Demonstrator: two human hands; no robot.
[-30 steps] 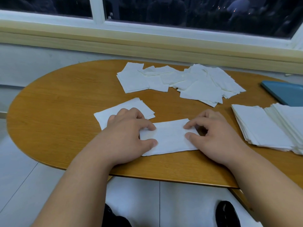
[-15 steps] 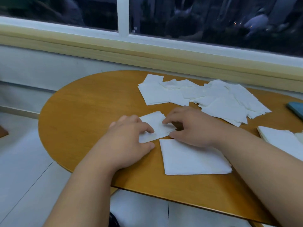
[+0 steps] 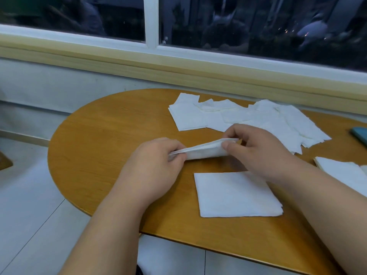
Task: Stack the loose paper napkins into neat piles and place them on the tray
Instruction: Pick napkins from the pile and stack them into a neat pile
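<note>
On the rounded wooden table (image 3: 111,135) under the window, your left hand (image 3: 156,163) and right hand (image 3: 256,151) each pinch one end of a thin napkin stack (image 3: 204,150), held just above the wood. A squared napkin pile (image 3: 236,195) lies nearer you. Loose napkins (image 3: 258,120) sprawl behind, and the blue tray (image 3: 360,133) shows at the right edge.

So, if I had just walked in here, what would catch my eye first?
Most likely the two hands in the middle: the left hand and the right hand each hold one end of a thin bundle of napkins over the round wooden table. Nearer the person, a squared-up napkin pile lies flat by the table's edge. Beyond the hands, a loose scatter of napkins spreads below the dark window.
</note>
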